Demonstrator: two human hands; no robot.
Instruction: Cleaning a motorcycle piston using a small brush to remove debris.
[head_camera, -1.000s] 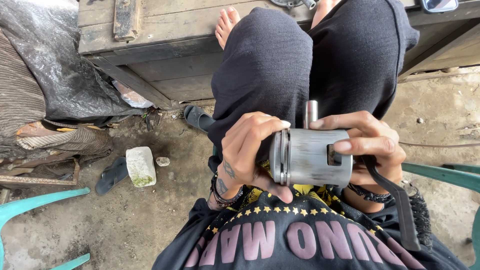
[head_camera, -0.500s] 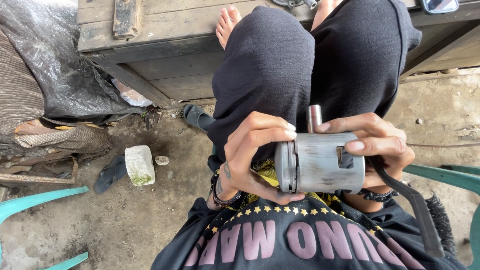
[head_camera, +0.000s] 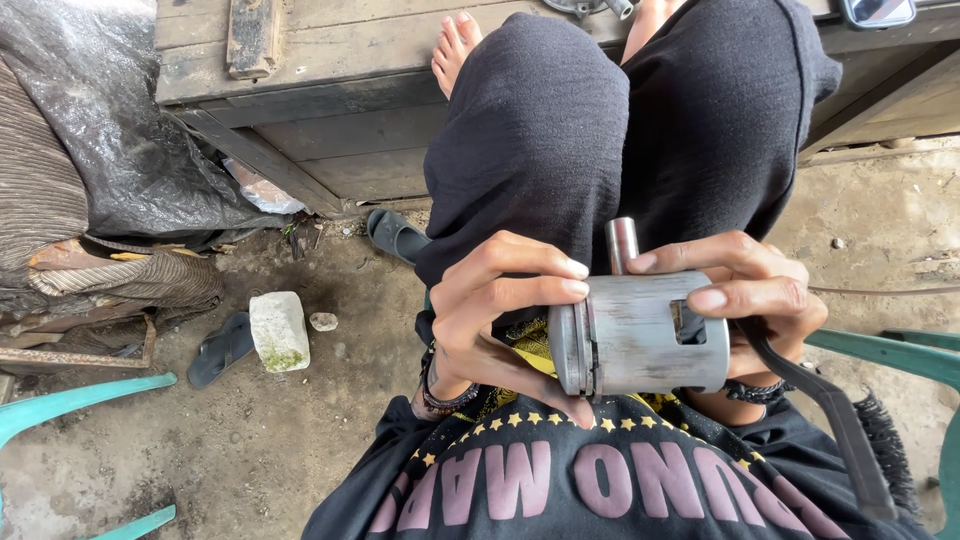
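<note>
A grey metal piston (head_camera: 640, 335) lies sideways in both my hands, above my lap. My left hand (head_camera: 495, 315) curls around its ringed crown end, fingertips on the ring grooves. My right hand (head_camera: 745, 290) grips the skirt end, one finger over a square opening in the side. A shiny metal pin (head_camera: 622, 243) sticks up behind the piston. A dark strap or rod (head_camera: 820, 410) hangs down from under my right hand. My knees in black trousers (head_camera: 600, 130) rise behind the piston.
A weathered wooden platform (head_camera: 330, 60) stands ahead with my bare foot (head_camera: 452, 45) on it. On the dirt ground lie a pale stone block (head_camera: 279, 330), dark sandals (head_camera: 222, 348) and a black plastic sheet (head_camera: 110, 130). Teal chair parts (head_camera: 70, 400) flank me.
The piston has shifted slightly right and turned a little in my hands, and my left fingers have moved onto the crown rings.
</note>
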